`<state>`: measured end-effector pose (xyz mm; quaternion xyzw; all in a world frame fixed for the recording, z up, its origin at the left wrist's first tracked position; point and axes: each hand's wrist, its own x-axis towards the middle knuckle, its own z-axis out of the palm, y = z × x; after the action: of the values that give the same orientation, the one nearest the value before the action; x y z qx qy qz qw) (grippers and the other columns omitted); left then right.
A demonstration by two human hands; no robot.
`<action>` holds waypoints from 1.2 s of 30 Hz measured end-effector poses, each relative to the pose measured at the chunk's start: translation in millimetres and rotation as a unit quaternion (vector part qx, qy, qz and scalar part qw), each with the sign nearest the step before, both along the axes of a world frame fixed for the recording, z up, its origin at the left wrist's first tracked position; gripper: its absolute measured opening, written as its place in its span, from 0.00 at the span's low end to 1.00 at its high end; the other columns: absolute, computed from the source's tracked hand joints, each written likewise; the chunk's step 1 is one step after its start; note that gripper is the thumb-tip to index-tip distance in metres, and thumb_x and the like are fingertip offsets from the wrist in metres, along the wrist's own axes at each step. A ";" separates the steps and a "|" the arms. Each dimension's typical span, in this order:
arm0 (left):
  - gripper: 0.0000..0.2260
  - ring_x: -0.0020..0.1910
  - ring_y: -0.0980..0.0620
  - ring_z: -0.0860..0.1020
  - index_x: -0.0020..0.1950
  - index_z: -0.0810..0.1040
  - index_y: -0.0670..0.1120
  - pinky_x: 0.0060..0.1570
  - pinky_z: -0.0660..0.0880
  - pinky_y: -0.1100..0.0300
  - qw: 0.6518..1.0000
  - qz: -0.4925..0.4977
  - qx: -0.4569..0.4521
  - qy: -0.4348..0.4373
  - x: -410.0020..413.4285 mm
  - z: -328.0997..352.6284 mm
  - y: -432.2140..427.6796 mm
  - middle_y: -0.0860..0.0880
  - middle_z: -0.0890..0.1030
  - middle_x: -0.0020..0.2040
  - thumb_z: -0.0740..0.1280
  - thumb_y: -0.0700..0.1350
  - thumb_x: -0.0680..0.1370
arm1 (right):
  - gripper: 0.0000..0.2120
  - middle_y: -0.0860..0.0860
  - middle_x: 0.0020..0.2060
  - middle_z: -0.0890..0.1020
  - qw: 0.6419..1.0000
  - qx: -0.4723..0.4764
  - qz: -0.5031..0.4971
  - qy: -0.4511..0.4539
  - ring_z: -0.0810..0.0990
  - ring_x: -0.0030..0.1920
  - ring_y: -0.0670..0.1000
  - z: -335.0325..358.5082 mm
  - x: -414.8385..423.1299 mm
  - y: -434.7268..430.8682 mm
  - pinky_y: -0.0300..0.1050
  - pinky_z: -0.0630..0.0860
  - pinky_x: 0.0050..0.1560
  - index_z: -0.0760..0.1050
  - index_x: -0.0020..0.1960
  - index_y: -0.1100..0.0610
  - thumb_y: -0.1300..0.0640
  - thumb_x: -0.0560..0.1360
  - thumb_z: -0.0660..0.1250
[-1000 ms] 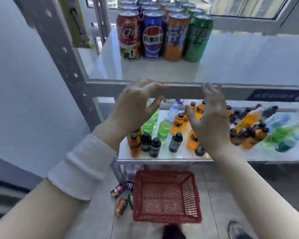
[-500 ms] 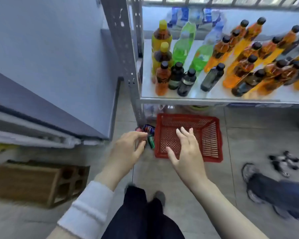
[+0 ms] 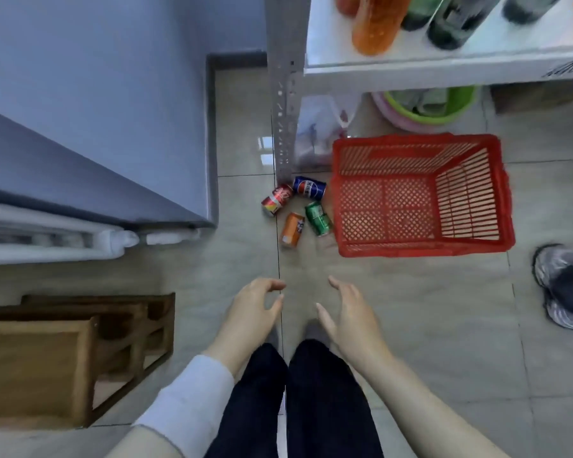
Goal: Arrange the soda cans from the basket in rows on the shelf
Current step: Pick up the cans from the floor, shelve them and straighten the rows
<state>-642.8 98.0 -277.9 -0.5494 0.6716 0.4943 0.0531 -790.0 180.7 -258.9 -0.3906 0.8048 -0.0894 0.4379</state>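
Observation:
The red plastic basket (image 3: 420, 249) stands on the tiled floor with nothing in it. Just left of it lie several soda cans on their sides: a red one (image 3: 276, 200), a blue one (image 3: 309, 188), an orange one (image 3: 292, 229) and a green one (image 3: 318, 218). My left hand (image 3: 257, 312) and my right hand (image 3: 349, 314) hover above the floor nearer to me than the cans, fingers spread, holding nothing. The white shelf board (image 3: 444, 66) with bottles is at the top right.
A grey perforated shelf post (image 3: 283, 104) rises right behind the cans. A green and pink basin (image 3: 427, 110) sits under the shelf. A wooden crate (image 3: 70, 355) is at the left, a white radiator (image 3: 53, 239) above it. Another person's shoe (image 3: 558, 289) is at the right.
The view has tilted from the upper shelf straight down to the floor. Both hands have dropped from shelf height and now hover low, short of the cans and basket.

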 end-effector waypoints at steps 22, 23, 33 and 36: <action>0.41 0.58 0.52 0.71 0.74 0.55 0.45 0.59 0.71 0.57 0.987 0.073 0.081 0.117 -66.9 -442.0 -119.9 0.47 0.69 0.62 0.75 0.49 0.68 | 0.19 0.56 0.43 0.80 0.917 -0.018 -0.359 -0.170 0.80 0.51 0.58 -445.8 -47.6 -164.0 0.56 0.75 0.59 0.74 0.38 0.56 0.40 0.74 0.63; 0.41 0.58 0.52 0.71 0.73 0.56 0.46 0.60 0.72 0.56 0.988 0.064 0.075 0.121 -68.4 -444.5 -120.1 0.48 0.69 0.63 0.76 0.49 0.67 | 0.18 0.56 0.42 0.80 0.917 -0.022 -0.360 -0.170 0.80 0.50 0.59 -449.3 -47.2 -166.9 0.56 0.75 0.59 0.73 0.39 0.56 0.41 0.74 0.64; 0.36 0.56 0.51 0.76 0.69 0.65 0.48 0.51 0.76 0.61 0.968 0.094 0.162 0.167 -51.0 -400.2 -108.7 0.47 0.75 0.61 0.77 0.46 0.65 | 0.30 0.57 0.55 0.79 0.887 -0.020 -0.397 -0.235 0.80 0.51 0.54 -403.4 -35.6 -153.2 0.48 0.77 0.51 0.69 0.64 0.59 0.48 0.68 0.74; 0.35 0.54 0.52 0.78 0.68 0.68 0.47 0.53 0.77 0.60 0.943 0.127 0.223 0.212 -35.1 -342.5 -95.4 0.46 0.78 0.59 0.73 0.47 0.61 | 0.28 0.54 0.55 0.80 0.886 -0.031 -0.383 -0.261 0.79 0.45 0.48 -342.0 -25.7 -138.2 0.41 0.75 0.42 0.69 0.63 0.58 0.48 0.68 0.73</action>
<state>-677.9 2.7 -620.5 -0.4872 0.4642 0.7390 -0.0326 -815.8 42.5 -600.8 -0.0275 0.7455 -0.3735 0.5513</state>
